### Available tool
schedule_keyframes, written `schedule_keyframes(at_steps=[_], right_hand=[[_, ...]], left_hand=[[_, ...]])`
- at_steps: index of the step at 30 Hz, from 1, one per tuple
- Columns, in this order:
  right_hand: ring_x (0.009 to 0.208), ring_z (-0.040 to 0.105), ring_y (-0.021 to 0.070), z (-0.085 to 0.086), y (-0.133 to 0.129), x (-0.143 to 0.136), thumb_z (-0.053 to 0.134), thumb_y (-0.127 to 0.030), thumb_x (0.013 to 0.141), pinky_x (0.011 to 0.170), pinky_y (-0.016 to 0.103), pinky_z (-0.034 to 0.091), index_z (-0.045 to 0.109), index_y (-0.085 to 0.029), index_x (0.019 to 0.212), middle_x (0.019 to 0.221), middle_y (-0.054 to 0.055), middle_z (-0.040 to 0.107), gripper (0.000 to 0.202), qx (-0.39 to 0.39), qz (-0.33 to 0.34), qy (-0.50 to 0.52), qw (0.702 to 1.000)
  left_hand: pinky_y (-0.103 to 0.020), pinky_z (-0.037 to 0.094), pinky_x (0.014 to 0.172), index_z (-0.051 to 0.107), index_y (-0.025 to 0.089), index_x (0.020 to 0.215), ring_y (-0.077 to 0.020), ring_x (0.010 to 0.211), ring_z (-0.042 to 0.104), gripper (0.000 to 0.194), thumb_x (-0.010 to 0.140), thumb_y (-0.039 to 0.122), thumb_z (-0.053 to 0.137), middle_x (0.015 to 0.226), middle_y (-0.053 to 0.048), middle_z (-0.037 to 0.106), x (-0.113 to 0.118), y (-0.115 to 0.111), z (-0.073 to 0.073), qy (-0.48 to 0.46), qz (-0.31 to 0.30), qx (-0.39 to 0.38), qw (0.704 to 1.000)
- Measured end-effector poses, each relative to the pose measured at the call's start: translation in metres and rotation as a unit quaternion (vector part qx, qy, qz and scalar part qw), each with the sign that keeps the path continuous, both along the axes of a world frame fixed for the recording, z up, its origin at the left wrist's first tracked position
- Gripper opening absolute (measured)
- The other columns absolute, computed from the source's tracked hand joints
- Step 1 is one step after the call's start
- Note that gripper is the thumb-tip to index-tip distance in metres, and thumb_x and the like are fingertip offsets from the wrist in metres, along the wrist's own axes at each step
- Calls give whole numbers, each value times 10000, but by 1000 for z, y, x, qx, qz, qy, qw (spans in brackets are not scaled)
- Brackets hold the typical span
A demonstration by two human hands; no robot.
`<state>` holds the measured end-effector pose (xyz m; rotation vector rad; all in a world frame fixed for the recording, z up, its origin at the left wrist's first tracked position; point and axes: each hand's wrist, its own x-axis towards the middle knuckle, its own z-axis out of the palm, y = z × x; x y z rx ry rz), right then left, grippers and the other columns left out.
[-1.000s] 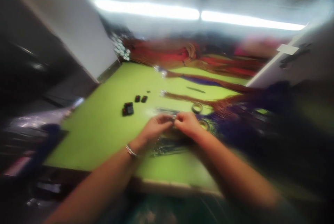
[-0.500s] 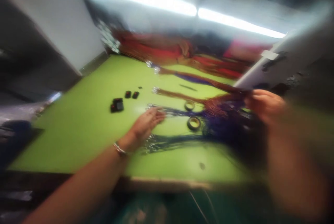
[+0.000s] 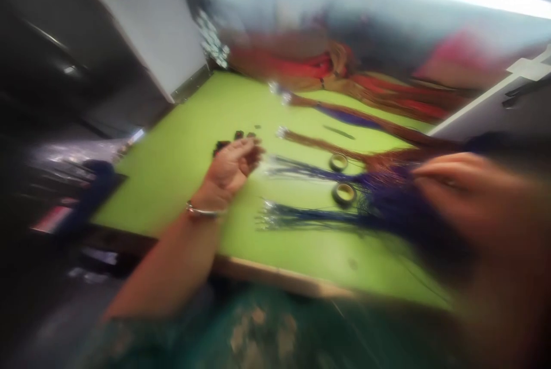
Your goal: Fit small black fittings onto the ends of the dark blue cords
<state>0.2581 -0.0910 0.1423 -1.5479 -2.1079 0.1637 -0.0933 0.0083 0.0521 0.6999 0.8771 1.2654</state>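
My left hand [image 3: 232,169], with a bracelet at the wrist, is over the green table with its fingers curled together. Whatever may be in the fingers is too blurred to make out. Small black blocks [image 3: 221,146] lie right behind it, partly hidden by it. My right hand [image 3: 462,177] is closed in a pinch over the tangle of dark blue wires [image 3: 400,197]; what it pinches is hidden. From that tangle, a blue wire bundle [image 3: 301,168], a darker wire bundle [image 3: 310,217] and a brown wire bundle [image 3: 318,142] stretch leftward.
Two tape rolls [image 3: 344,193] sit among the bundles on the green tabletop [image 3: 181,174]. Another brown and blue bundle [image 3: 357,116] lies behind, then a heap of red and brown wires [image 3: 301,65]. Partitions stand left [image 3: 146,19] and right [image 3: 495,105].
My left hand has moved from the blue wire bundle's tips to the black blocks, its fingers more curled. My right hand has come nearer. The whole view has shifted.
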Motion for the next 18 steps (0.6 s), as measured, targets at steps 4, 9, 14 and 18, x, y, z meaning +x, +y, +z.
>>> schedule_keyframes(at_steps=[4,9,14,18], right_hand=[[747,567,144,-43,12,-110,547,-225,816,629,257,414,642,-234,825,834,31,612,96,-139,220,-90,961],[679,522,143,-88,18,-163,534,-233,795,547,251,318,644,-176,787,802,64,603,124,-221,188,-182,940],[652,549,143,-95,29,-153,536,-198,772,592,247,354,672,-181,735,740,47,654,142,-262,184,-74,944],[611,561,132,-98,34,-147,548,-207,761,577,236,376,683,-184,730,702,26,674,141,-285,145,45,946]], left_hand=[[-195,430,549,628,126,828,-80,589,558,103,815,142,528,699,-34,630,-22,6,3,7,116,23,993],[-188,411,510,604,135,822,-88,572,561,75,791,154,539,665,-24,616,-50,4,10,51,174,52,982],[-180,423,513,610,117,817,-82,555,562,170,723,258,619,693,-35,632,-93,0,8,257,188,44,947],[-211,416,481,604,136,765,-106,506,552,226,701,352,622,658,-42,624,-111,5,-3,459,152,9,875]])
